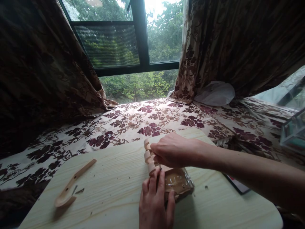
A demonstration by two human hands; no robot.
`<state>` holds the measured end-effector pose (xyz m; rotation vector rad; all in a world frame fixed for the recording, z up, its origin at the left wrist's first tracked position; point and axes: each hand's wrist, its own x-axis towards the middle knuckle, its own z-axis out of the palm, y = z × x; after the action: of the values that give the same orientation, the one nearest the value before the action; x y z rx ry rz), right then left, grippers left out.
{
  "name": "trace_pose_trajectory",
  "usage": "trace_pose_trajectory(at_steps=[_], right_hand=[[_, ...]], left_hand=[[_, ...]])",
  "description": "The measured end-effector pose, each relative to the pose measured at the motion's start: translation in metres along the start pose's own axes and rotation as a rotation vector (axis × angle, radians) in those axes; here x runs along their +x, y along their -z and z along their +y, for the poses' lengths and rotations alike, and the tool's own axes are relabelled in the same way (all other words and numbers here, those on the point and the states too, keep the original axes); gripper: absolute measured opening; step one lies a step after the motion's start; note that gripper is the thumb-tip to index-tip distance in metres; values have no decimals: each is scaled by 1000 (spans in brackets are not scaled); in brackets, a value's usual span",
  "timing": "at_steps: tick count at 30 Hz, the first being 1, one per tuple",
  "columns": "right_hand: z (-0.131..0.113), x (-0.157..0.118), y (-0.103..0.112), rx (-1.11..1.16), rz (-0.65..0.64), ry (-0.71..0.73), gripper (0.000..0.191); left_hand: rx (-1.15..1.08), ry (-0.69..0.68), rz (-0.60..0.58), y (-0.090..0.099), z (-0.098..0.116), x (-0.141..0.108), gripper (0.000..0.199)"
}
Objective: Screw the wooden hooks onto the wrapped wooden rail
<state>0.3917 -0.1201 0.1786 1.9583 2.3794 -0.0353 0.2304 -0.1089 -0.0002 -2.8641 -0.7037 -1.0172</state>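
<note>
In the middle of the board, a pale wooden piece with several curled hooks [150, 167] rests against a brown block wrapped in clear tape [177, 180]. My left hand [153, 200] grips these from the near side, its fingertips on the wooden piece and its thumb along the wrapped block. Just above, my right hand [172, 150] is closed in a fist over the wooden piece. A thin metal bit shows below that fist; whatever the fingers hold is mostly hidden. Off to the left lies a loose curved wooden hook [71, 183], with a small metal screw [74, 190] beside it.
The pale wooden board [114, 184] has small dark crumbs scattered on it. A dark-edged flat object [238, 185] lies partly under my right forearm. Beyond are flowered cloth [152, 116], a white plastic bag [215, 93], curtains, a window and a clear box [294, 130] at right.
</note>
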Motion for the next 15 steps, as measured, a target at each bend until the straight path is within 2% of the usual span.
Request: trace_pose_trajectory(at_steps=[3,7,11,15], right_hand=[[2,-2,2,7,5,34,11],[2,-3,-1,21,49,91,9],[0,0,-6,17,56,44,11],[-1,-1,-1,5,41,38,10]], left_hand=[[32,-62,-5,3,-3,2,50],[53,-65,2,5,-3,4,51],[49,-60,-9,5,-2,3,51],[44,-58,-15,5,-3,3,52]])
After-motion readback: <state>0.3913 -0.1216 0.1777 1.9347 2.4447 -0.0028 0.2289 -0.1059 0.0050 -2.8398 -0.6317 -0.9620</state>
